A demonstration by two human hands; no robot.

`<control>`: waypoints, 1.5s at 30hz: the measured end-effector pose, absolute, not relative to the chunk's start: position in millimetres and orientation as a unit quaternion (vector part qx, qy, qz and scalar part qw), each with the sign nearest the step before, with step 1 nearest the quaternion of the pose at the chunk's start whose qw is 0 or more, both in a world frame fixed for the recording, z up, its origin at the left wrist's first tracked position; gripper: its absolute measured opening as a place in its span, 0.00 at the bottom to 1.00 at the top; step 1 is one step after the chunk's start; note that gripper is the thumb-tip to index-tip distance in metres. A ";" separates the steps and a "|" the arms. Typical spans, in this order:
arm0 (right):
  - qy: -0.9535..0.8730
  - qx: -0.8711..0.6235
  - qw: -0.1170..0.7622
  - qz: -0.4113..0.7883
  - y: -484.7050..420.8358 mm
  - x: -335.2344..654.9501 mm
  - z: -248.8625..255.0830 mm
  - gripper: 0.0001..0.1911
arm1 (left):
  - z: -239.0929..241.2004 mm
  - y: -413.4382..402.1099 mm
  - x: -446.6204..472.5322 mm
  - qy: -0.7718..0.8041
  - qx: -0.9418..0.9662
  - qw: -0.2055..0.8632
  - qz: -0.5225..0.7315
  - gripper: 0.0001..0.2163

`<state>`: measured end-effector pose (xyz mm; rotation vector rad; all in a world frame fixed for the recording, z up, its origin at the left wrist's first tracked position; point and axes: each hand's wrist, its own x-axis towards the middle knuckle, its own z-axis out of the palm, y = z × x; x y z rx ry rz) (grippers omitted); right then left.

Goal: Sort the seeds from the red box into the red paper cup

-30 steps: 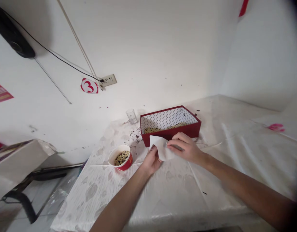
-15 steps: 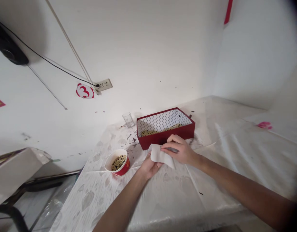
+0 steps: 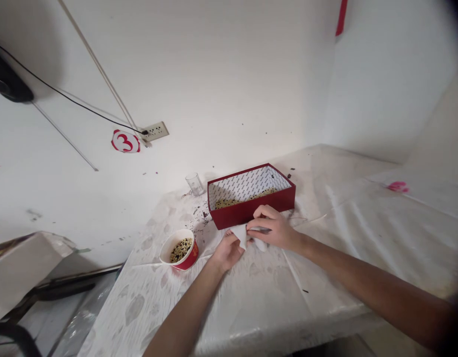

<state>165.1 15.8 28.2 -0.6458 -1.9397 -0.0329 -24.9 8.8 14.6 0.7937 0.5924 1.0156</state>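
Note:
Between my hands, just in front of a dark red box (image 3: pixel 251 211), is a thin white sheet or small pouch (image 3: pixel 239 235); which of the two I cannot tell. My left hand (image 3: pixel 228 252) grips it from the left, fingers partly hidden behind it. Thumb and fingertips of my right hand (image 3: pixel 274 227) pinch its upper right part. The box is open at the top, with a patterned white lining and pale and black grains (image 3: pixel 229 203) along its bottom. Left of my left hand stands a red and white paper bowl (image 3: pixel 190 258) holding similar grains.
A clear glass (image 3: pixel 195 184) stands behind the box's left end, by the wall. Dark bits (image 3: pixel 201 218) are scattered on the plastic-covered table (image 3: pixel 281 307). A pale carton (image 3: pixel 28 267) sits beyond the table's left edge. A cord runs to a wall socket (image 3: pixel 156 131).
The white piece was spread flatter and is now folded and crumpled between my fingers. Both hands stay close together by the box. The whole view has shifted slightly.

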 end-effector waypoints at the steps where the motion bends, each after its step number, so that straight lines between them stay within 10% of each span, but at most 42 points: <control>1: -0.814 -0.269 0.514 -0.029 16.1 165.5 28.1 0.02 | 15.8 8.6 -23.8 0.274 0.372 0.753 0.468 0.07; 45: -0.789 -0.342 0.510 -0.036 11.4 153.6 21.3 0.06 | 5.7 16.1 -23.0 0.317 0.542 0.621 0.469 0.12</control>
